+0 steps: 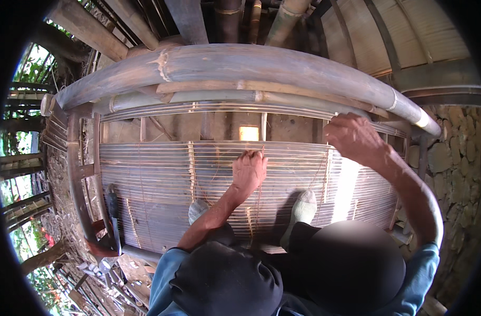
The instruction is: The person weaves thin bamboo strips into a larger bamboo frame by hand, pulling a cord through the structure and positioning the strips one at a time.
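Observation:
A mat of thin bamboo slats point(151, 179), tied in rows with thin reddish cord, lies over a low frame before me. My left hand point(249, 171) is closed in a fist above the mat's far edge, near one of the cord lines. What its fingers pinch, if anything, is hidden. Further right and farther away, my right hand point(351, 136) has its fingers curled at several separate slats point(224, 107) along the far side. Whether it grips a slat or a cord I cannot make out. Both my feet, in pale socks point(304, 207), rest on the mat.
A thick bamboo pole point(240, 62) spans the far side, with thinner poles beneath it. Dark-handled tool point(113, 203), perhaps a knife, lies at the left edge. A stacked stone wall point(456, 168) stands right. Posts point(56, 250) and greenery are at left.

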`<state>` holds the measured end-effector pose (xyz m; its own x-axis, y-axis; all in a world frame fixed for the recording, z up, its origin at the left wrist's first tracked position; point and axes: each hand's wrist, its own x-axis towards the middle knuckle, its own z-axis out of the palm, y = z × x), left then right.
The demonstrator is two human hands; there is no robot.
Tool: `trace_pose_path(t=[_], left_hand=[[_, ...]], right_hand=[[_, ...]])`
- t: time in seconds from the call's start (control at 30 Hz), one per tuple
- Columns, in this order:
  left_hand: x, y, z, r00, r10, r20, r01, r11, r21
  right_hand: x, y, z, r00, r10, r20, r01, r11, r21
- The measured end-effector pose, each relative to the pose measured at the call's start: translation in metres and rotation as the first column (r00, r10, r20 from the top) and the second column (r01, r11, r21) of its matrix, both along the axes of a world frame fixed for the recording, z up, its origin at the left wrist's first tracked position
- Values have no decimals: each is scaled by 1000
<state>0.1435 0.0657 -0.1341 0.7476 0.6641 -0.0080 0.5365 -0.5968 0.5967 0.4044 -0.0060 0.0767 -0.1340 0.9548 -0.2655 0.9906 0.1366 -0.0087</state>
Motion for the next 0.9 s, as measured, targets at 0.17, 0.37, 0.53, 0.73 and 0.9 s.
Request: trace_pose_path(t=[0.17, 0.37, 0.53, 0.73, 0.9], left_hand=[[4, 10, 19, 991, 9, -136, -49, 955, -292], [-13, 28, 39, 914, 372, -160, -103, -168, -980], [-57, 52, 108, 991, 129, 27, 0, 207, -978], [-109, 156, 91, 951, 309, 13, -227, 726, -649], [-17, 136, 29, 973, 133, -191, -154, 983, -97]], right_hand=[[-26, -29, -100, 925, -115, -361, 118, 993, -13], [-83, 5, -167, 791, -133, -598, 218, 973, 72], [-91, 4, -154, 556, -47, -830, 87, 996, 2], [-53, 9, -153, 382, -209, -900, 516, 856, 20], [-52, 23, -186, 475, -572, -669, 655, 737, -165]])
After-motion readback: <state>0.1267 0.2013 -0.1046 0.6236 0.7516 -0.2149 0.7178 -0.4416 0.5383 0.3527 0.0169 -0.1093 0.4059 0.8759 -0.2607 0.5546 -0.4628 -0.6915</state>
